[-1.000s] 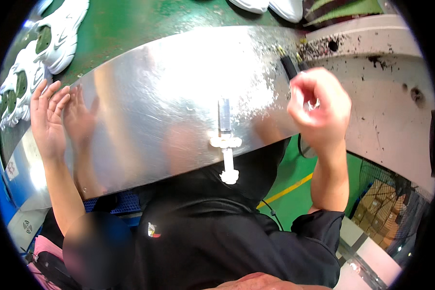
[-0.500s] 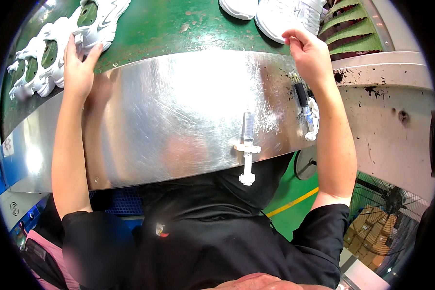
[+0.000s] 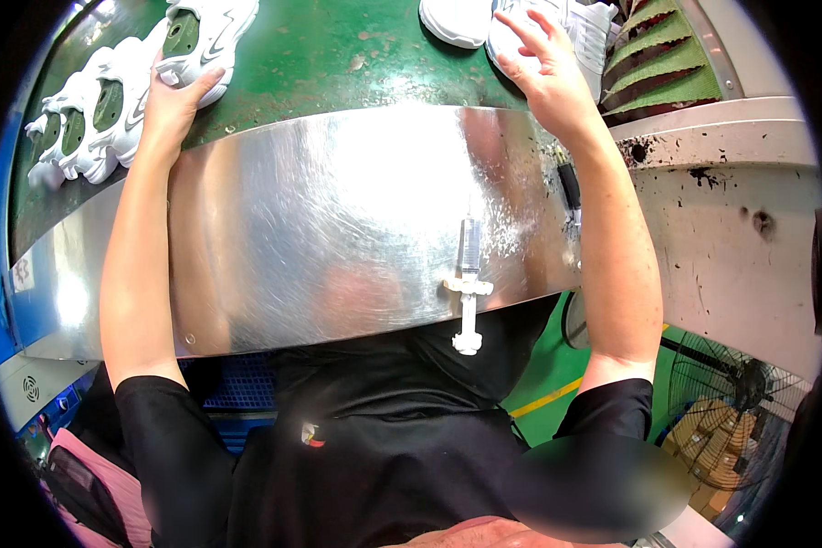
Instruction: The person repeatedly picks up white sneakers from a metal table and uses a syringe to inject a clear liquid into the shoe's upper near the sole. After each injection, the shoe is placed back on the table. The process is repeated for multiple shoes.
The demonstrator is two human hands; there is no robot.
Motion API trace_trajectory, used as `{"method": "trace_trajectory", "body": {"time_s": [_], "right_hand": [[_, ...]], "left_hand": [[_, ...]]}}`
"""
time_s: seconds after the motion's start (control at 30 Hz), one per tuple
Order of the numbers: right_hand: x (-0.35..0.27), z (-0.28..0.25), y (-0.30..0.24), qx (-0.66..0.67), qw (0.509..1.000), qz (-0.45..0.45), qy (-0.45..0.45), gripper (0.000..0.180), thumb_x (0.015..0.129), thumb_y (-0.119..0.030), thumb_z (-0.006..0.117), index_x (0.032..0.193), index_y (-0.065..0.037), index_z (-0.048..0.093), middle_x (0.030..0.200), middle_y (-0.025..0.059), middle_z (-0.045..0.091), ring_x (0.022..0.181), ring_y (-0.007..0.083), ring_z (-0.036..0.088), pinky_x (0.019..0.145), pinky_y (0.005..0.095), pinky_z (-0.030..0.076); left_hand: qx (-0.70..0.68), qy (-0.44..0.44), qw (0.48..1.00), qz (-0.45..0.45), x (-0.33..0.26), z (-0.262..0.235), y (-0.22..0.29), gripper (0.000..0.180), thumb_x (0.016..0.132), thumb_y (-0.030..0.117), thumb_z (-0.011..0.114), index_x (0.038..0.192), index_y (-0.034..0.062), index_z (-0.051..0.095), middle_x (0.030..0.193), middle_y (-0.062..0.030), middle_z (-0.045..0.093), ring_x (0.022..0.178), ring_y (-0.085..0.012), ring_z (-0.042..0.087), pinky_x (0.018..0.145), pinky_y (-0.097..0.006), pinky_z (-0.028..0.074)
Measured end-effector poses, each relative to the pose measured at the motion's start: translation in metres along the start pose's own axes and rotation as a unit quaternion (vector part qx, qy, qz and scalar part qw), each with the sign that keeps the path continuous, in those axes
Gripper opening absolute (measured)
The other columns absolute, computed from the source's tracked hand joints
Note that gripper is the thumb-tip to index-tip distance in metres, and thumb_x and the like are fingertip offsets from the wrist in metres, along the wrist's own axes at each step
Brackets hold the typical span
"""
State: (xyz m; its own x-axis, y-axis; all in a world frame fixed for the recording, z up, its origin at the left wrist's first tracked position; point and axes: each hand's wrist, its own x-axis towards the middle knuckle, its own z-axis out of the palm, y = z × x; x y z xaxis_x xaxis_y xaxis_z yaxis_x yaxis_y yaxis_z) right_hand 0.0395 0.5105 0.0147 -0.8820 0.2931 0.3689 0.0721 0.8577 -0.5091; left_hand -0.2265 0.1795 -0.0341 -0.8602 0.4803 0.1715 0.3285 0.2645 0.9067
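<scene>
The left hand (image 3: 172,105) is grasping a white shoe part (image 3: 215,41) with a green panel, its thumb lying along the near end, on the green table (image 3: 347,55). The right hand (image 3: 548,87) is keeping its grip loosely spread over a white shoe (image 3: 588,44); contact isn't showing clearly.

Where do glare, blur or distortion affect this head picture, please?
In the head view, glare washes out the upper middle of the metal sheet; its far edge bows and corners go black; in the head view, a dark blur sits below the right sleeve, while the white shoe at the left hand looks fairly crisp.
</scene>
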Motion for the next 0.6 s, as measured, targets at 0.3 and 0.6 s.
{"method": "trace_trajectory", "body": {"time_s": [0.3,0.6], "right_hand": [[-0.057,-0.033,-0.050,0.106,0.988,0.105,-0.040,0.017,0.089,-0.011,0.057,0.095,0.001,0.066,0.090,0.0055,0.063,0.080,0.0115,0.056,0.074,0.0235,0.045],[-0.188,-0.032,-0.122,0.024,0.987,0.013,-0.159,0.093,0.050,-0.056,0.077,0.123,-0.005,0.053,0.108,0.0140,0.045,0.088,0.0300,0.048,0.078,0.0382,0.044]], "left_hand": [[0.006,0.045,0.998,-0.034,0.016,-0.008,0.003,0.061,0.073,0.017,0.075,0.126,0.0012,0.047,0.108,-0.0086,0.061,0.096,-0.0152,0.057,0.084,-0.027,0.045],[-0.064,-0.051,0.996,0.024,-0.143,-0.051,0.065,0.082,0.074,0.007,0.064,0.144,0.0054,0.024,0.128,-0.0117,0.050,0.108,-0.0202,0.055,0.093,-0.031,0.044]]}}
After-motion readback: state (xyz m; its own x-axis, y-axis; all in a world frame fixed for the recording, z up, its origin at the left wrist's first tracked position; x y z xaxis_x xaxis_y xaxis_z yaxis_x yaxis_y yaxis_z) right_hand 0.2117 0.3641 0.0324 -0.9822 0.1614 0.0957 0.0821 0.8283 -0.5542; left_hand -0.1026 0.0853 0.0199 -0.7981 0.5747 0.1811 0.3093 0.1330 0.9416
